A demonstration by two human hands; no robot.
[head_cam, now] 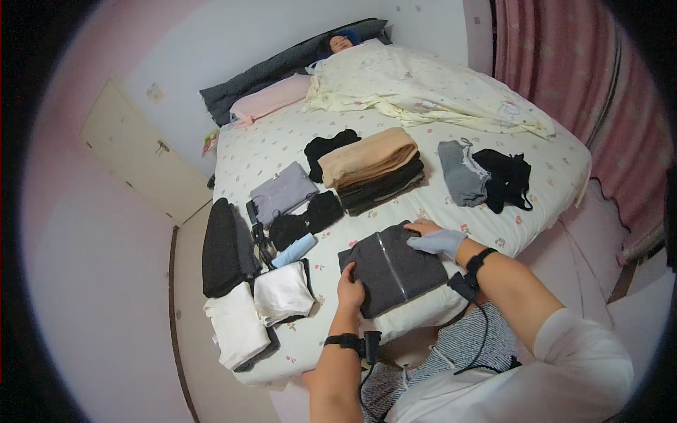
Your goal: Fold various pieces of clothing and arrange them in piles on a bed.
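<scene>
In front of me on the bed lies a dark grey garment [386, 269], folded into a rectangle, with a silvery zipper [390, 264] running across its top. My left hand [350, 288] grips its left edge, thumb on top and the other fingers mostly hidden. At the far right corner, my right hand [431, 237] holds the cloth, with a pale grey covering over part of the palm and wrist. Black straps with small devices circle both wrists, and cables run from them.
Folded trousers [370, 158], a grey-purple garment [285, 190], black bras [307, 219], white shirts [238, 322] and dark clothes [222, 254] lie left and beyond. Grey shorts [463, 174] and a black camisole [505, 177] lie right. A person lies under a yellow quilt [412, 79] at the headboard.
</scene>
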